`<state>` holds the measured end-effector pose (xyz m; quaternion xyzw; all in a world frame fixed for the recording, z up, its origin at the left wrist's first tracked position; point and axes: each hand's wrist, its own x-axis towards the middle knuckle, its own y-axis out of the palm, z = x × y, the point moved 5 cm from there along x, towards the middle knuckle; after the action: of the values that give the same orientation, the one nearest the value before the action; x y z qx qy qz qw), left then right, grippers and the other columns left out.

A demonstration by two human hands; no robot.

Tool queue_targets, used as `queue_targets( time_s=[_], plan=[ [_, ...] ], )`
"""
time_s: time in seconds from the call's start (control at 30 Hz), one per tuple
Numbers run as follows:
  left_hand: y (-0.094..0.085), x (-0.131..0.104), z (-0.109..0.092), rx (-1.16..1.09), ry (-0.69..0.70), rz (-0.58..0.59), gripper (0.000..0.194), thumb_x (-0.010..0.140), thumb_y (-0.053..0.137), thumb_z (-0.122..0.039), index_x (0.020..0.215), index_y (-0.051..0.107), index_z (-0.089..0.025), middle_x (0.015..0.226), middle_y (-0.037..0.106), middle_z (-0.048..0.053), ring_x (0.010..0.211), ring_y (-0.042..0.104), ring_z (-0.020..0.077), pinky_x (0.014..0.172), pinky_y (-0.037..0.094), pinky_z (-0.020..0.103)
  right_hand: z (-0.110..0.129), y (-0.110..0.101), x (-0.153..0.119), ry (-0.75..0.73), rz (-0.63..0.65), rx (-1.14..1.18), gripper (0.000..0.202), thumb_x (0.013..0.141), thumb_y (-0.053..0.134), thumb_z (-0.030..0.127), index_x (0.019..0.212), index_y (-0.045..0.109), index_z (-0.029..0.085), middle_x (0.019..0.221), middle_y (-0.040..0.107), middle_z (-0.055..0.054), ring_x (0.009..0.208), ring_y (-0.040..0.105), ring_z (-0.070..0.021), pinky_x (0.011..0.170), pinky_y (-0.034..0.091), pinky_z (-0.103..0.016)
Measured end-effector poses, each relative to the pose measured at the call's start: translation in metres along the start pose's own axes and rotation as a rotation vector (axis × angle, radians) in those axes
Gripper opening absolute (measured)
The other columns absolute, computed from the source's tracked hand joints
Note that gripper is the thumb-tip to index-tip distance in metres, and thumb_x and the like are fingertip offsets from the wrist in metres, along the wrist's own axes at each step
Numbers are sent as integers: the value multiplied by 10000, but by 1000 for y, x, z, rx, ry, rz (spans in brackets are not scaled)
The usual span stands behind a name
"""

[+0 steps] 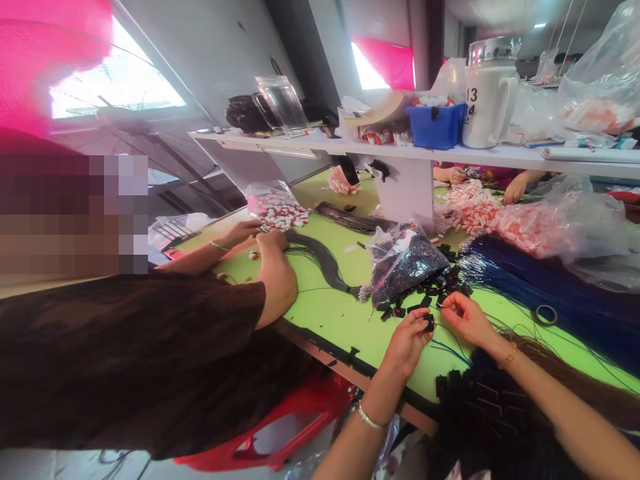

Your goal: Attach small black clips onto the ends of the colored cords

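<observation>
My left hand (407, 343) is closed, its thumb and fingers pinching a small black plastic connector housing (429, 323). Just to the right, my right hand (467, 319) is pinched around what looks like a thin wire (439, 307), its tip pointing toward the left hand. The two hands are close but apart. Behind them lies a pile of loose black housings (434, 291), spilling beside a clear plastic bag (400, 263) of more dark pieces. Below the hands, blue wires (453, 350) cross the green tabletop (340, 327). More black housings with wires (480, 400) hang at the near edge.
A co-worker's arm (277, 277) reaches over the table at left, near red-and-white parts (285, 213). Dark blue wires (550, 293), brown wires (565, 360) and a tape roll (545, 315) lie right. A shelf (480, 155) crosses above; another person's hands (515, 189) show beyond.
</observation>
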<state>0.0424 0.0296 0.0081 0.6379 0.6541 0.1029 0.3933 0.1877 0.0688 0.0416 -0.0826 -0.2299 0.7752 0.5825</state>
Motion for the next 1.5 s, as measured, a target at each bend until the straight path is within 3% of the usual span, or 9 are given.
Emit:
queue_targets(
  time_s=[0.23,0.6,0.83,1.3,1.5],
  plan=[
    [7,3,4,-69,-31,31,235,664,668,-81,888,635,-143,793,605,27,652,559,89,613,457,215,14,4,-6,-30,94,76,123,805,508,249,746,564,158,656,558,16,594,478,-99,557,381,-202],
    [7,5,9,-114,-58,74,241,687,664,-96,922,626,-134,816,609,39,687,579,108,646,458,234,24,-1,-12,-18,4,-290,78,684,526,173,612,554,175,542,548,34,485,422,-83,492,279,-196],
    [8,3,12,-88,-51,97,253,672,693,-108,915,626,-137,814,606,36,701,576,111,678,457,247,25,1,-12,-34,0,-344,92,684,529,179,599,564,177,549,564,24,498,439,-95,512,280,-205],
    [4,2,11,18,22,-39,299,561,799,-147,820,653,-127,708,604,7,630,561,84,600,442,203,28,6,-13,-187,64,-343,119,754,492,152,646,539,171,600,533,13,558,440,-100,540,285,-202],
    [3,3,9,5,24,-71,290,557,786,-133,814,652,-129,726,610,8,616,559,82,584,445,206,24,5,-12,-152,86,-326,121,761,491,150,663,559,170,593,553,21,540,448,-94,534,286,-201]
  ],
)
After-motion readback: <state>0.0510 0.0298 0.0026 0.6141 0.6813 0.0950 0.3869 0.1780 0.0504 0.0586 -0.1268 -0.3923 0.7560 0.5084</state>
